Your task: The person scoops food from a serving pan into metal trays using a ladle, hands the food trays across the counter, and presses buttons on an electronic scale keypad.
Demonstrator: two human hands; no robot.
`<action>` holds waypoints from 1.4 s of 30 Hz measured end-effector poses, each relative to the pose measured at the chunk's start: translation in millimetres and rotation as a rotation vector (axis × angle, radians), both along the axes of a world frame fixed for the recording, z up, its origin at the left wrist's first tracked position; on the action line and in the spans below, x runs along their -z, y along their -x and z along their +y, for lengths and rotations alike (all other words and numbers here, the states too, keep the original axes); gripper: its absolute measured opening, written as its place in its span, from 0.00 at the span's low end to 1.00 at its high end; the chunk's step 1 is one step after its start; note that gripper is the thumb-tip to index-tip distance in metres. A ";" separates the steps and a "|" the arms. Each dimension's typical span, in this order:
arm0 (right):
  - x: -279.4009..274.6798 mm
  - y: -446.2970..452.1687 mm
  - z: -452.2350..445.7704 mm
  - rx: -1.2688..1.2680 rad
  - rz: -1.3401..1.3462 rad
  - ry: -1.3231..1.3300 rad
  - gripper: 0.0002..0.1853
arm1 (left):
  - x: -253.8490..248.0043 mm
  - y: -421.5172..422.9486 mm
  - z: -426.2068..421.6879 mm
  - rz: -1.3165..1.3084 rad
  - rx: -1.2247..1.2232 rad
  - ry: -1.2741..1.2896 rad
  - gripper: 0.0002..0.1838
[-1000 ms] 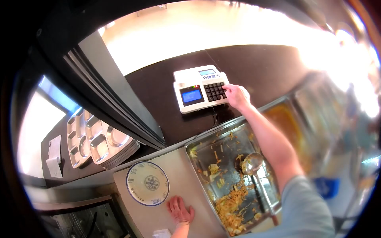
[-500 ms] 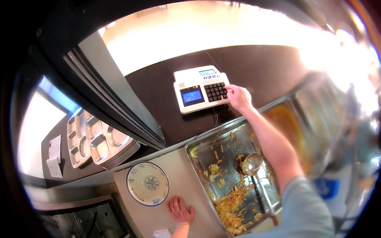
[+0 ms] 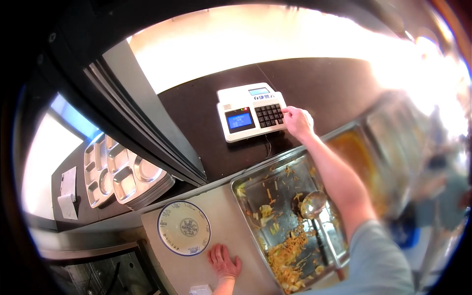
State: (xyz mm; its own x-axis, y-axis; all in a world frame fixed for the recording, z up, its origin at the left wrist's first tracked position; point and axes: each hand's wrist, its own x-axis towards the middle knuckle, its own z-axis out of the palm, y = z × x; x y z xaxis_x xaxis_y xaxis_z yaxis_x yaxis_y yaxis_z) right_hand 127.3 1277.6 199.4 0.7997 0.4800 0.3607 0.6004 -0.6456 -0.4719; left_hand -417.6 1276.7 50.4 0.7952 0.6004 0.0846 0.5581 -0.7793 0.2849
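Note:
My right hand [image 3: 299, 122] reaches across to a white payment terminal [image 3: 235, 94] on the dark counter. One fingertip touches the right side of its black keypad [image 3: 269, 116]; the other fingers look curled in, with nothing seen in them. Beside the keypad, a small blue screen [image 3: 239, 121] is lit. My left hand [image 3: 224, 261] rests on the pale worktop with fingers spread, just below a white plate [image 3: 169, 221] with a blue rim and central emblem. Under my right forearm lies a metal tray [image 3: 255, 196] of shredded food [image 3: 287, 253] with a ladle [image 3: 314, 204] in it.
Stacked metal compartment trays [image 3: 129, 179] stand at left behind a dark window frame post [image 3: 162, 123]. Another tray holding orange liquid [image 3: 346, 147] sits past my right arm. A blurred person's arm [image 3: 430, 189] shows at far right. A small white object [image 3: 200, 289] lies by my left wrist.
My right hand has shifted slightly at the keypad's right edge. The blurred person at far right has moved. My left hand, plate and ladle stay where they were.

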 end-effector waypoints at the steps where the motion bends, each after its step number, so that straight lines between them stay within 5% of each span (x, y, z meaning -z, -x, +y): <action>1: 0.8 0.8 -1.3 0.002 -0.003 -0.007 0.14 | 0.2 0.0 0.0 0.002 -0.001 0.000 0.38; 16: 12.8 10.0 -7.7 0.033 -0.010 -0.088 0.18 | -0.8 -0.6 -0.8 -0.022 0.004 0.012 0.38; 19: 3.8 15.5 -12.6 0.189 0.343 -0.285 0.24 | -1.3 -1.1 0.1 -0.033 0.017 0.007 0.38; 20: 25.2 2.2 -11.9 0.247 0.553 -0.623 0.28 | -1.2 -1.5 -0.6 -0.043 0.021 0.004 0.38; 23: 24.9 9.9 -15.0 0.218 0.656 -0.721 0.25 | 3.3 -0.6 -0.6 -0.053 0.021 -0.026 0.39; 25: 28.8 17.7 -12.4 0.050 0.513 -0.576 0.18 | 1.4 1.6 -2.6 -0.040 0.018 -0.035 0.39; 33: -0.1 42.1 -8.3 -0.017 0.450 -0.188 0.21 | 3.1 1.7 -2.4 -0.059 0.017 -0.031 0.38; 42: -1.2 45.7 7.2 0.024 0.284 -0.063 0.19 | -3.2 0.0 -2.2 -0.036 -0.005 -0.010 0.38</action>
